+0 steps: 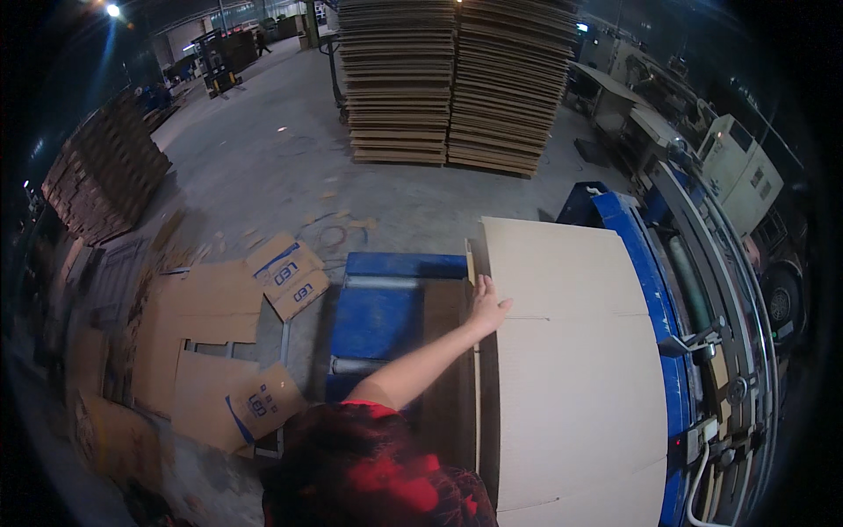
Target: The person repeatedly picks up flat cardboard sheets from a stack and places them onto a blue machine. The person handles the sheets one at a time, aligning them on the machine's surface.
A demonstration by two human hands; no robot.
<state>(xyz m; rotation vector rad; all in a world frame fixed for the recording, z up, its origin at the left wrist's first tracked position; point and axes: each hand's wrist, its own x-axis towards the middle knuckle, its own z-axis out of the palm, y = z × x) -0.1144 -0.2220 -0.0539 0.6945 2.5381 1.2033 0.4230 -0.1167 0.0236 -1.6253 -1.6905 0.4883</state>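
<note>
Reaching up from the lower middle, my left hand (487, 309) lies at the left edge of a stack of large flat cardboard sheets (575, 351). Its fingers are stretched out and the thumb is spread to the right, resting at the edge without gripping it. The top sheet is plain, pale brown and marked by crosswise creases. Beside the stack, under my forearm, is a blue machine bed (379, 307) with metal rollers. My right hand is not in view.
A blue machine frame with metal rails (645, 272) borders the stack on the right. Printed cardboard pieces (285, 277) lie on the left. Tall piles of cardboard sheets (399, 97) stand ahead, another pile (105, 176) far left. A forklift (215, 66) and a person (262, 42) are in the distance.
</note>
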